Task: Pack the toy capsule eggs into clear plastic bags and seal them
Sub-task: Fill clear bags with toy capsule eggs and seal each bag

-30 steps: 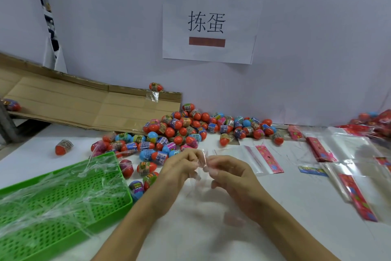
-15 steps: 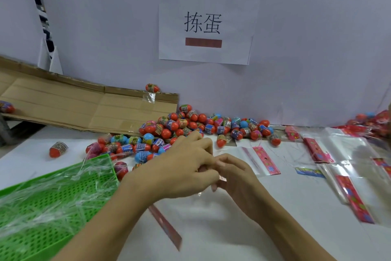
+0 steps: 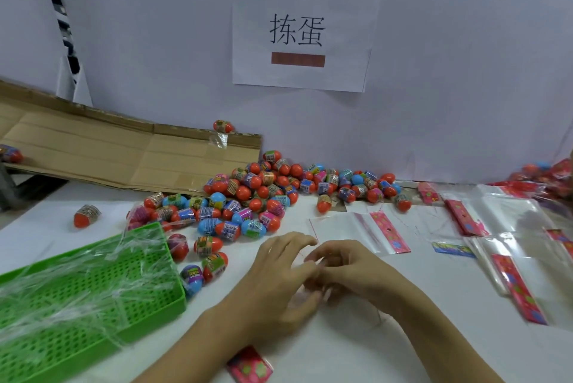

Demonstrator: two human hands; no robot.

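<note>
A heap of toy capsule eggs (image 3: 263,193), mostly orange, blue and pink, lies at the back of the white table. In front of it, my left hand (image 3: 279,283) and my right hand (image 3: 350,274) meet and pinch the open end of a clear plastic bag (image 3: 356,314). The bag hangs toward me, and its pink header card (image 3: 249,364) shows under my left forearm. My left index and middle fingers stick out above the pinch. I cannot tell whether an egg is inside the bag.
A green perforated basket (image 3: 148,308) holding clear plastic strips sits at the left. Flattened cardboard (image 3: 124,159) leans on the wall. Empty bags with pink headers (image 3: 381,230) spread to the right, with filled bags (image 3: 542,174) at the far right. One egg (image 3: 86,215) lies apart.
Both hands have come lower and nearer to me, still joined on the bag. The pink header has swung down to the bottom edge. My left fingers have spread.
</note>
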